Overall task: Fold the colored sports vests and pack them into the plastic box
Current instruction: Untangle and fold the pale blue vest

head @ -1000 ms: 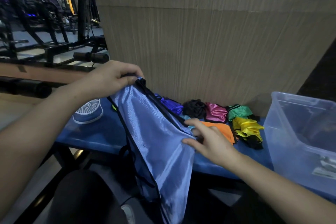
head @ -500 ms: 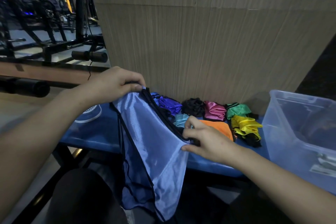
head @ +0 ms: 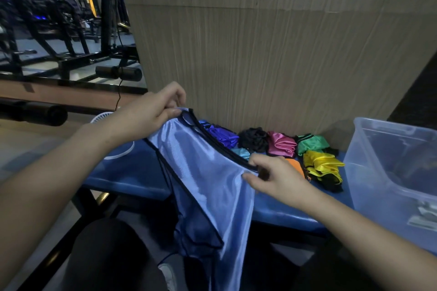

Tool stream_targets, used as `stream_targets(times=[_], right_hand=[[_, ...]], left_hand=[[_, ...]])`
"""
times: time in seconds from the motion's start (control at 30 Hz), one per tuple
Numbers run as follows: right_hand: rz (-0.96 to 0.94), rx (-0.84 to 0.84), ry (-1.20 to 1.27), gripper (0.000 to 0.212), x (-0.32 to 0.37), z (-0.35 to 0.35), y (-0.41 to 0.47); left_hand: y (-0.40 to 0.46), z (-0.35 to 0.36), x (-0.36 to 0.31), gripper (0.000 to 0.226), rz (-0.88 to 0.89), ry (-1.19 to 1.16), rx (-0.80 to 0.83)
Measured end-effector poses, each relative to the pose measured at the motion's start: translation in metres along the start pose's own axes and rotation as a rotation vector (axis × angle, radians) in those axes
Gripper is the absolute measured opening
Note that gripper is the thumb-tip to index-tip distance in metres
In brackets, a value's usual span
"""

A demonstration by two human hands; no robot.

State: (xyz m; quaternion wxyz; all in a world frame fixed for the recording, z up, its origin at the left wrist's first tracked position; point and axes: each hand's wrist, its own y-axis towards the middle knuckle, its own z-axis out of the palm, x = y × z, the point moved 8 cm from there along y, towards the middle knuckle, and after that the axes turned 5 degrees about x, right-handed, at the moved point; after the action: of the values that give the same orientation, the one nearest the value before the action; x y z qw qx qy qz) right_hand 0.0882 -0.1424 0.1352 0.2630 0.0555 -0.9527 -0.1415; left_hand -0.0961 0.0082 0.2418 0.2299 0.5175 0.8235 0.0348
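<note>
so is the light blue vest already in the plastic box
No, the light blue vest hangs over the bench edge, held by the left hand and right hand, apart from the plastic box.

Box point(head: 387, 160): right side and bottom run off frame; contents a dark blur through the wall. Orange vest point(head: 295, 165) mostly behind right hand point(head: 279, 177). Teal vest point(head: 241, 152) half covered by blue vest point(head: 208, 184), whose hem leaves the bottom edge. Fan point(head: 104, 117) largely behind left hand point(head: 151, 113).
</note>
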Motion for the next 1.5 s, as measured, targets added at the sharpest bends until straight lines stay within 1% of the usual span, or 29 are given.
stream_targets(times=[0.07,0.13,0.2,0.23,0.33,0.4,0.47,0.53,0.57,0.63,0.7,0.77,0.9,0.93,1.0,1.17,1.3,1.4,1.5], right_hand=[[0.04,-0.013,0.031,0.035,0.002,-0.005,0.001],[0.06,0.008,0.08,0.033,0.004,-0.004,0.002],[0.061,0.015,0.124,0.032,0.005,-0.002,0.002],[0.059,0.007,0.125,0.032,0.005,-0.003,0.002],[0.061,-0.016,0.083,0.031,0.001,-0.007,0.003],[0.074,-0.009,0.084,0.031,-0.003,-0.008,0.003],[0.082,-0.002,0.095,0.031,-0.008,-0.007,0.002],[0.078,0.003,0.094,0.032,-0.011,-0.007,0.003],[0.072,0.004,0.095,0.032,-0.01,-0.008,0.002],[0.068,0.008,0.106,0.032,-0.011,-0.008,0.002],[0.082,0.017,0.118,0.032,-0.012,-0.008,0.0],[0.085,0.019,0.104,0.033,-0.011,-0.007,0.0],[0.084,0.031,0.042,0.034,-0.007,-0.004,0.0],[0.081,0.04,0.049,0.035,-0.007,-0.001,0.0],[0.071,0.063,0.077,0.038,-0.007,0.004,0.002],[0.059,0.082,0.025,0.045,-0.006,0.007,0.004],[0.114,0.063,-0.031,0.035,-0.011,0.0,0.001],[0.113,0.001,-0.029,0.032,-0.013,-0.004,0.002],[0.092,-0.053,0.0,0.032,-0.012,-0.008,0.003]], left_hand=[[-0.001,0.0,0.001,0.019,-0.018,-0.02,-0.038],[-0.003,0.002,-0.006,0.021,0.018,-0.006,-0.026],[-0.002,0.007,-0.01,0.031,0.055,-0.014,0.021],[-0.002,0.007,-0.009,0.033,0.041,-0.039,0.044],[-0.001,0.01,0.001,0.025,-0.059,-0.128,0.13],[-0.002,0.012,0.003,0.031,-0.089,-0.143,0.221],[-0.005,0.019,0.003,0.034,-0.099,-0.104,0.309],[-0.005,0.021,-0.001,0.036,-0.077,-0.006,0.335],[-0.005,0.019,-0.003,0.039,-0.052,0.012,0.326],[-0.004,0.012,-0.006,0.046,-0.033,-0.025,0.272],[-0.004,0.001,-0.004,0.05,-0.086,-0.045,0.192],[-0.004,-0.004,-0.002,0.043,-0.119,-0.056,0.148],[0.001,-0.008,0.006,0.007,-0.138,0.007,0.061],[0.001,-0.007,0.006,0.007,-0.133,-0.013,0.041],[0.001,-0.005,0.006,0.015,-0.109,-0.084,0.012],[0.002,-0.002,0.003,0.029,-0.082,-0.137,0.046],[0.0,-0.005,-0.001,0.038,-0.04,-0.195,0.111],[0.002,-0.007,0.0,0.038,-0.042,-0.17,0.125],[0.002,-0.008,0.002,0.034,-0.052,-0.109,0.105]])
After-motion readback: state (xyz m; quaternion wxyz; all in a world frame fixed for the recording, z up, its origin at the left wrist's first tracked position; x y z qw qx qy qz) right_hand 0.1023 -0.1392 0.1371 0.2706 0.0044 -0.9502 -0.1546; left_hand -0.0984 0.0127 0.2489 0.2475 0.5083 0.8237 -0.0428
